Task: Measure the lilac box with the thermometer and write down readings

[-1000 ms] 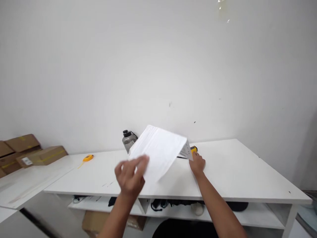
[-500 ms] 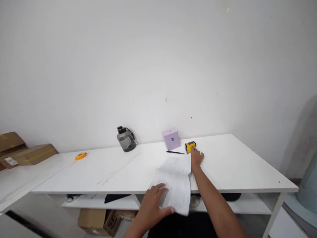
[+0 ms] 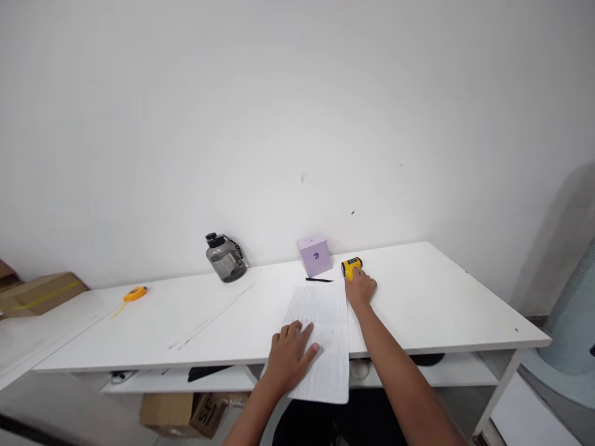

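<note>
Paper (image 3: 332, 362) flattened from its raised fold, baring more of its face; left hand (image 3: 288, 357) lay spread on it, gripping nothing, right hand (image 3: 361, 288) curled round yellow device (image 3: 352, 264).

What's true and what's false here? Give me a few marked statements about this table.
The left hand lies spread on the paper sheet. True.
The pen is upright. False: the black pen lies flat in front of the purple box.
The right hand is on the yellow handheld device. True.
The paper sheet lies wholly on the table. False: its near end juts past the front edge of the table.
The orange tape measure has some tape out. True.
</note>
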A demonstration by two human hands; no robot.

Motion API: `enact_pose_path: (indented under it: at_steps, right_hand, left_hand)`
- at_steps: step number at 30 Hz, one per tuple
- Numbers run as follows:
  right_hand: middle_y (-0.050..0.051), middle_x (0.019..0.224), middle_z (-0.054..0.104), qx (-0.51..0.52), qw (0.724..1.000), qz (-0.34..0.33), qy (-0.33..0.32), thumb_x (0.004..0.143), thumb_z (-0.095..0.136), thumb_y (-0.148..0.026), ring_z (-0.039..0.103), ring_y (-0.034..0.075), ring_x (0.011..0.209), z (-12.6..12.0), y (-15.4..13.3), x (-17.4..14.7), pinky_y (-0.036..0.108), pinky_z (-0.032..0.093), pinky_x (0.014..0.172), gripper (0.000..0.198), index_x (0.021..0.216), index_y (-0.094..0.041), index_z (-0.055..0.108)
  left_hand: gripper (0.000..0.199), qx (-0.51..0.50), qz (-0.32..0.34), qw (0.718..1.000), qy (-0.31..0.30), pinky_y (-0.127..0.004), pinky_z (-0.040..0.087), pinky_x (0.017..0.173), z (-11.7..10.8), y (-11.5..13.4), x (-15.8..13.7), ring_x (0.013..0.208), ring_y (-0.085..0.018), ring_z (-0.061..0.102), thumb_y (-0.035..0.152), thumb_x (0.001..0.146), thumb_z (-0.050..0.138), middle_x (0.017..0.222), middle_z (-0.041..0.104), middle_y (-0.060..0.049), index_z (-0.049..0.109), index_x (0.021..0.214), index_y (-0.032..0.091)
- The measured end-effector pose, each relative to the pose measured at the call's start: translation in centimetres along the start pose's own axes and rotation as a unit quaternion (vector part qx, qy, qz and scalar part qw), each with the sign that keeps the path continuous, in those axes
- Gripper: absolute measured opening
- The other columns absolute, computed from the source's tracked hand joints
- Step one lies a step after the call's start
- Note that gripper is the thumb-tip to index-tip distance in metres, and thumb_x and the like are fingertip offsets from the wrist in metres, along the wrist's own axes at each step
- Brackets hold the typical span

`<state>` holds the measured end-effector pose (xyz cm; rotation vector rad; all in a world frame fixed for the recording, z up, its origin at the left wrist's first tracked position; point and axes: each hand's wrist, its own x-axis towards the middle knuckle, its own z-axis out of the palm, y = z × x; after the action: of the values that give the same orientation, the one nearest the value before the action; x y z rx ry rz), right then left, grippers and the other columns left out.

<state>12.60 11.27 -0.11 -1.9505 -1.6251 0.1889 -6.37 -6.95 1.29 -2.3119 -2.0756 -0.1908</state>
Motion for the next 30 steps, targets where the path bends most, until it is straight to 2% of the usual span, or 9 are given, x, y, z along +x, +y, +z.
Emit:
enact_pose_path:
  at_steps: [3, 9, 20, 30]
  right_hand:
    - [0.018, 0.135, 0.059, 0.002, 1.000, 0.006, -0.002, 0.095, 0.051, -0.029, 0.058, 0.025, 0.114, 0.0, 0.0, 0.1, 0.041, 0.029, 0.099, 0.044, 0.136, -0.014, 0.052]
    - [0.018, 0.136, 0.058, 0.009, 1.000, -0.004, 0.001, 0.096, 0.051, -0.030, 0.058, 0.025, 0.115, 0.0, 0.0, 0.0, 0.039, 0.030, 0.098, 0.043, 0.136, -0.015, 0.052]
    - [0.018, 0.126, 0.060, -0.027, 0.999, -0.028, -0.006, 0.095, 0.052, -0.031, 0.058, 0.025, 0.108, 0.0, -0.1, -0.4, 0.037, 0.033, 0.085, 0.042, 0.133, -0.013, 0.053]
    - [0.017, 0.129, 0.059, -0.033, 0.999, -0.028, -0.012, 0.096, 0.050, -0.031, 0.058, 0.025, 0.110, -0.1, 0.0, -0.4, 0.036, 0.033, 0.085, 0.039, 0.132, -0.015, 0.054]
  left_hand:
    - [0.055, -0.019, -0.004, 1.000, -0.005, -0.048, 0.041, 0.100, -0.4, 0.4, 0.3, 0.122, -0.029, 0.050, 0.052, 0.098, 0.030, 0.132, 0.056, -0.012, 0.054, 0.140, 0.027]
    - [0.052, -0.029, -0.002, 0.999, 0.027, -0.047, 0.037, 0.106, 0.1, 0.7, 0.4, 0.117, -0.027, 0.052, 0.050, 0.096, 0.038, 0.120, 0.059, -0.013, 0.058, 0.134, 0.021]
    - [0.061, -0.068, -0.001, 0.997, 0.029, -0.046, 0.040, 0.106, 1.0, 0.5, 0.2, 0.119, -0.029, 0.050, 0.056, 0.094, 0.040, 0.124, 0.054, -0.015, 0.053, 0.139, 0.017]
    - [0.061, -0.052, -0.002, 0.998, 0.042, -0.049, 0.040, 0.105, 1.2, 0.9, -0.1, 0.118, -0.030, 0.050, 0.055, 0.094, 0.041, 0.124, 0.055, -0.016, 0.053, 0.139, 0.016]
